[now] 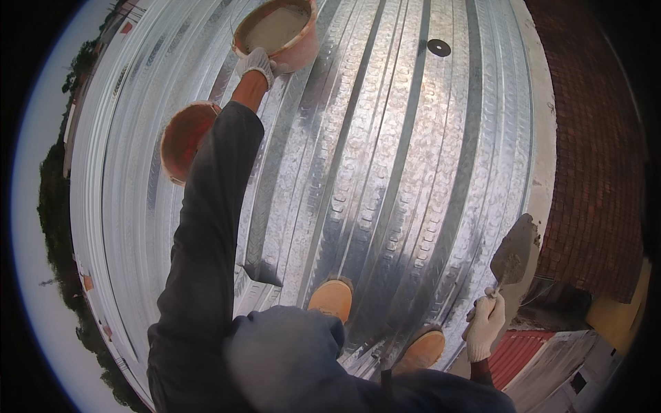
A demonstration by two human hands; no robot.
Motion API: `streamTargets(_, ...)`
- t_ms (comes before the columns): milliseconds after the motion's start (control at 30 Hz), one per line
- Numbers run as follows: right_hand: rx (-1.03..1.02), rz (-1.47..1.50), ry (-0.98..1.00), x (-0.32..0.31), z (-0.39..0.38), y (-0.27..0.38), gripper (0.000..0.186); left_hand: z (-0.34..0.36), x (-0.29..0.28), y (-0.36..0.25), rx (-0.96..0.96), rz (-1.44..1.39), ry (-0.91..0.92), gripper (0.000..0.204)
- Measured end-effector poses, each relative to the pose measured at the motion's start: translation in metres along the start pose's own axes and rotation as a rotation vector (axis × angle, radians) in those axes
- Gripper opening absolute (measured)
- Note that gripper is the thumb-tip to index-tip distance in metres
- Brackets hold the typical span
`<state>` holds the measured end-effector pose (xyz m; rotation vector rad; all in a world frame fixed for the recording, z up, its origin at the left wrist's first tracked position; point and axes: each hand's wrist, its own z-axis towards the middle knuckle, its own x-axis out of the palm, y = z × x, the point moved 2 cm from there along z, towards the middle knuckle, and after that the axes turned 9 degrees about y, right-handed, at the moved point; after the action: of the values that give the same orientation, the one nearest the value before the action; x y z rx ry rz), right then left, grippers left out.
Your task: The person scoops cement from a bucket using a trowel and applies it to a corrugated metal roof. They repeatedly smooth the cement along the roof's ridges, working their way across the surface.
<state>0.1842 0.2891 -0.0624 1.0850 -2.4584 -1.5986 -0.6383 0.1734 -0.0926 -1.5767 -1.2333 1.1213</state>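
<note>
Bright daylight glares off the corrugated metal roof (385, 158); fisheye edges curve into black.

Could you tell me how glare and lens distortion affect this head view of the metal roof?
Head view: sunlight glares off the corrugated metal roof, brightest mid-sheet; its straight ribs bow toward the dark circular rim; the left hand on the mortar bucket and the trowel stay sharp.

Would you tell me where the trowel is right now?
In the head view, lower right: the trowel is in the right hand, beside the roof's edge.

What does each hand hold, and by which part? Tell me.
The left hand grips the mortar-filled orange bucket by its rim; the right hand holds a trowel by its handle.
</note>
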Motion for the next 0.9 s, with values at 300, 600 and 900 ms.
streamTargets(300,-0.079,-0.126,0.446,0.015,0.125,0.159,0.02,-0.191,-0.082,0.042,-0.178,-0.343,0.055,0.018)
streamTargets(600,-0.22,0.172,0.903,0.302,0.188,0.264,0.07,-0.311,-0.166,0.08,-0.138,-0.2,0.134,0.027)
streamTargets(900,-0.242,0.063,0.963,0.325,0.122,0.196,0.058,-0.401,-0.204,0.059,-0.072,-0.009,0.237,0.058)
